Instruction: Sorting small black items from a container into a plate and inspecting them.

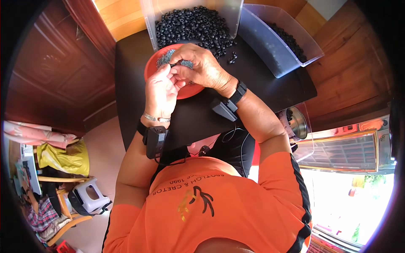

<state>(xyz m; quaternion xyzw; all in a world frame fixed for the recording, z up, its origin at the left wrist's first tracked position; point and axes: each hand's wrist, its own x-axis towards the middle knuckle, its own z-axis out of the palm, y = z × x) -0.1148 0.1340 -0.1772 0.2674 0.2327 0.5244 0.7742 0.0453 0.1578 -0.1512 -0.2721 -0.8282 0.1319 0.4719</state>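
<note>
Both hands meet above the dish. Right hand point(204, 67): thumb and index pinched on a small black piece point(174, 65), exact shape hidden by the fingers. Left hand point(161, 90): thumb and index tips closed on the same piece from the near left side, other left fingers loosely curled. Piece sits right between the two sets of fingertips.

Directly under the fingers: red dish point(148, 69) with small silvery bits point(165, 57) in it, too small to identify. Just beyond the fingers: clear bin point(149, 25) on its side, black rings point(194, 27) spilling out toward the right hand. A few loose rings point(232, 58) lie to the right of the right fingers. Farther right, well apart: second bin point(261, 46), more black parts point(289, 40) inside. Dark table point(198, 116) below everything, its bare part on the near side of the fingers.
</note>
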